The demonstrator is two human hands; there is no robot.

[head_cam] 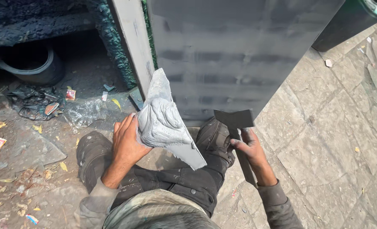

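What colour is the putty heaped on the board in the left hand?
Pale grey putty, same tone as the board under it; head view, the only one.

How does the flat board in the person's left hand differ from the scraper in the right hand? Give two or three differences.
The board carries a thick heap of grey putty; the scraper blade looks almost bare. The board is a pale, long, pointed slab; the scraper is dark with a short, wide blade on a handle. Both are held over the person's knees, before the grey panel.

Left hand [127,142] and right hand [248,146], both gripping.
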